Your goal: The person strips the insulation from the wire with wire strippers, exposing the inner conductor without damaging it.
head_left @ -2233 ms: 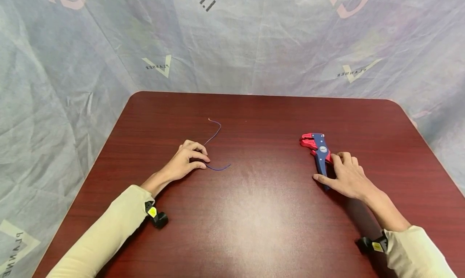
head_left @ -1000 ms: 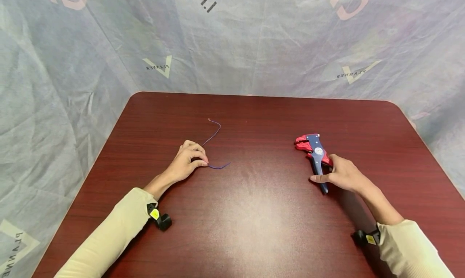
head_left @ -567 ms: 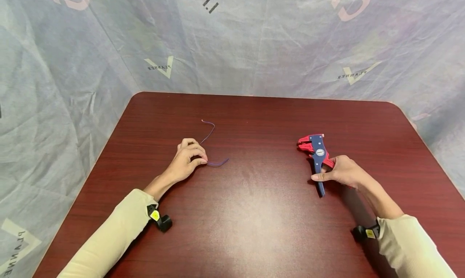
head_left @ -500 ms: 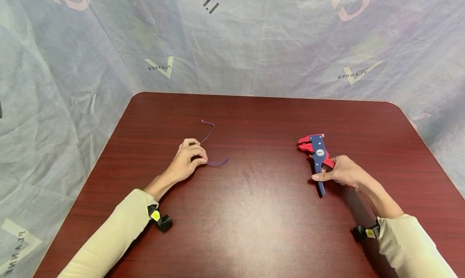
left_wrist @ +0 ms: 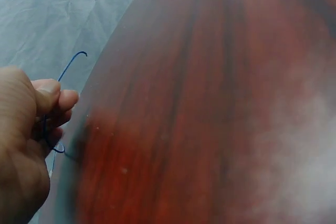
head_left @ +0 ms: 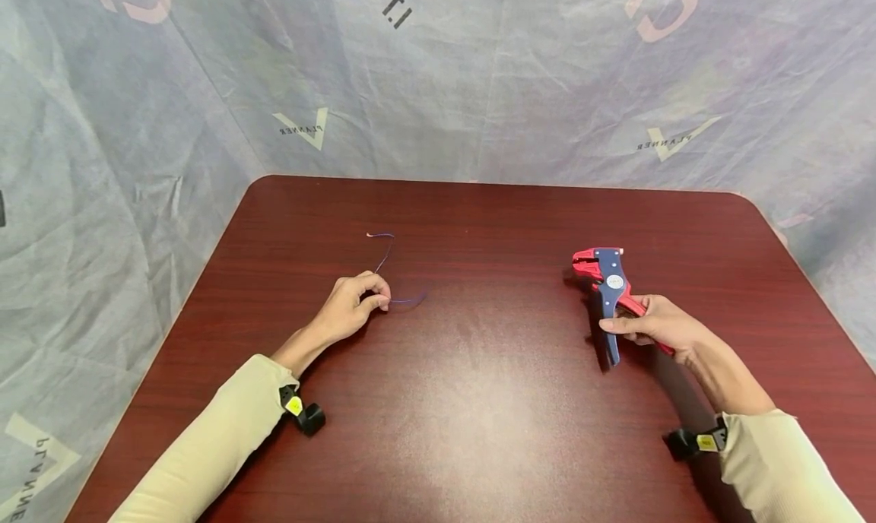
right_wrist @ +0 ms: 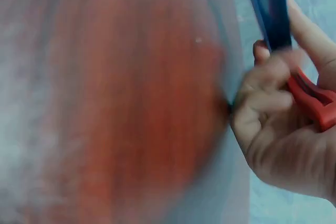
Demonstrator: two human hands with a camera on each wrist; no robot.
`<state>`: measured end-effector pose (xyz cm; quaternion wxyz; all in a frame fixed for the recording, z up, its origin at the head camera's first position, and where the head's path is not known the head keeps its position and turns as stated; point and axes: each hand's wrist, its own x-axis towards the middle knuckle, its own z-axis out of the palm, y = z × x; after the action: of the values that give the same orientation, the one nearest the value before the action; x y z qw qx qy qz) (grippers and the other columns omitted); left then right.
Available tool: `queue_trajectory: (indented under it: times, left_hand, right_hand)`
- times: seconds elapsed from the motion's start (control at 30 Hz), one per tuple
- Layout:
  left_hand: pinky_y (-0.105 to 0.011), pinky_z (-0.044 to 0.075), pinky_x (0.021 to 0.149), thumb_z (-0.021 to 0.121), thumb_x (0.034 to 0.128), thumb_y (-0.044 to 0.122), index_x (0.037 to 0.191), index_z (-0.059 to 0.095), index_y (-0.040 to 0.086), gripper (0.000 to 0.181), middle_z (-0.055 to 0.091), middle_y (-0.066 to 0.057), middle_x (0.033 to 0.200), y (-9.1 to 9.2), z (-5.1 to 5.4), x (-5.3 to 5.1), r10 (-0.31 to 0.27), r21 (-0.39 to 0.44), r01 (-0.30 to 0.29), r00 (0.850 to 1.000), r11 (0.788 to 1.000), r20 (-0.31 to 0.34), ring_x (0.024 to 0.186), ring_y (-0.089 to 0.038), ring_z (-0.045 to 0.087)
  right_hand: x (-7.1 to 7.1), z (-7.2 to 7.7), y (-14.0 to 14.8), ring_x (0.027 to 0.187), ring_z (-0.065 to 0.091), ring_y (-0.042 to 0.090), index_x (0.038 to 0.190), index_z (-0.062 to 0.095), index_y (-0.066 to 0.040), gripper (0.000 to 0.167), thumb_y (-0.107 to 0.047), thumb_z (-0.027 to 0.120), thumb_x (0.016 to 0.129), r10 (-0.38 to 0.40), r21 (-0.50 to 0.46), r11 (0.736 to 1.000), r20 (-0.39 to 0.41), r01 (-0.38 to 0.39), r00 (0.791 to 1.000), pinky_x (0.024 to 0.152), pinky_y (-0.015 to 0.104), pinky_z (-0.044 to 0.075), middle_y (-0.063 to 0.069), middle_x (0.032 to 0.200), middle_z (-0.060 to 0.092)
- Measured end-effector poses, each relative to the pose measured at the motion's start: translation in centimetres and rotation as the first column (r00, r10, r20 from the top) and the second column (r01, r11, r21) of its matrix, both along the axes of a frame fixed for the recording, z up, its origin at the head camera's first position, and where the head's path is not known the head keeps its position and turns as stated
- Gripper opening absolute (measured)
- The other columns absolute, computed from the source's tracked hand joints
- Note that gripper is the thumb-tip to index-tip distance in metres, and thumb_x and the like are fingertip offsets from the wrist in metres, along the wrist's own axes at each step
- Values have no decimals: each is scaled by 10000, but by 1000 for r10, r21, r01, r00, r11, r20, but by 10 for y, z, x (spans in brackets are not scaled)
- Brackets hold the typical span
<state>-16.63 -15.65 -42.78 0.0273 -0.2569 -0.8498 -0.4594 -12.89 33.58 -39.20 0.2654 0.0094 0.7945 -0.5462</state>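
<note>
My left hand [head_left: 349, 306] pinches a thin blue wire [head_left: 407, 301] between thumb and fingertips. One end of the wire points right, while the other bends away beyond the hand to a pale tip. In the left wrist view the wire [left_wrist: 69, 66] curves up above the thumb and loops below the fingers. On the right, my right hand [head_left: 657, 325] grips a blue and red wire stripper [head_left: 609, 283] by its handles, jaws toward the far left. Its shadow lies apart from it on the table. The right wrist view shows the fingers wrapped about the blue handle [right_wrist: 270, 11] and red handle [right_wrist: 312, 100].
Both hands are over a dark red-brown wooden table [head_left: 479, 401] with rounded far corners. A grey printed cloth [head_left: 479, 82] hangs behind and along the sides. Black wrist cameras are strapped near both sleeves.
My right hand has closed round the wire stripper and raised it from the table. My left hand has pinched the wire and lifted it slightly, and its far end has swung left.
</note>
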Motion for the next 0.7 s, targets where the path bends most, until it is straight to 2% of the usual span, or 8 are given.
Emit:
queue_trajectory:
  times: [0.07, 0.1, 0.17, 0.27, 0.33, 0.4, 0.57, 0.7]
  left_hand:
    - [-201, 471, 731, 664, 910, -12, 828, 648, 59, 110, 655, -37, 720, 0, 2, 0, 2, -6, -2, 1000, 1000, 20, 739, -90, 605]
    - [-202, 466, 726, 655, 916, -13, 837, 641, 52, 103, 652, -39, 709, 0, 2, 0, 2, -4, -2, 999, 1000, 32, 720, -94, 604]
    - [-215, 457, 727, 634, 930, -10, 849, 621, 47, 100, 641, -46, 697, 1, 4, -1, -8, -2, 9, 999, 1000, 52, 704, -119, 600]
    - [-231, 446, 738, 594, 957, -4, 865, 588, 47, 105, 614, -59, 690, 1, 5, -1, -27, 7, 27, 997, 1000, 78, 698, -160, 585]
    - [-233, 442, 733, 574, 970, -1, 873, 569, 53, 111, 599, -69, 687, 2, 7, -1, -37, 17, 36, 995, 999, 88, 690, -170, 575]
    - [-232, 450, 707, 561, 979, 3, 882, 556, 53, 110, 587, -81, 686, 2, 8, -1, -39, 31, 36, 995, 999, 90, 674, -165, 566]
    - [-225, 463, 598, 537, 991, -8, 895, 531, 37, 106, 560, -108, 685, 3, 12, -1, -32, 80, 24, 995, 996, 92, 619, -124, 534]
    - [-220, 448, 580, 514, 999, -18, 905, 512, 22, 102, 537, -117, 696, 3, 15, -1, -26, 114, 13, 994, 993, 108, 608, -106, 511]
  right_hand:
    - [1, 0, 0, 659, 614, 31, 823, 645, -182, 173, -61, 643, 947, 19, -115, 993, -5, -20, 1000, 665, 213, 521, -131, 702, 653]
    - [1, 0, 0, 743, 669, 35, 894, 674, -178, 165, -34, 622, 955, 33, -189, 981, 1, -32, 999, 738, 224, 559, -123, 803, 718]
    - [1, -1, -2, 920, 731, 73, 1045, 689, -150, 221, 23, 572, 970, 80, -337, 939, 11, -72, 997, 842, 283, 595, -68, 1009, 772]
    - [-1, -3, -7, 1032, 744, 168, 1138, 654, -88, 266, 70, 496, 994, 160, -503, 856, 43, -117, 986, 895, 362, 593, 49, 1147, 762]
    - [-3, -5, -12, 1043, 746, 210, 1119, 645, -72, 264, 76, 456, 1008, 193, -551, 824, 57, -131, 980, 902, 397, 587, 78, 1133, 764]
    - [-4, -7, -17, 1017, 754, 223, 1073, 644, -60, 254, 79, 440, 1013, 203, -574, 808, 61, -132, 977, 899, 416, 585, 90, 1093, 773]
    - [-5, -8, -28, 966, 761, 207, 1056, 624, -55, 251, 100, 434, 1002, 191, -599, 790, 42, -128, 981, 884, 426, 592, 67, 1036, 778]
    - [-6, -6, -36, 949, 760, 193, 1061, 603, -63, 243, 100, 434, 998, 170, -604, 788, 32, -116, 985, 886, 416, 596, 52, 1013, 775]
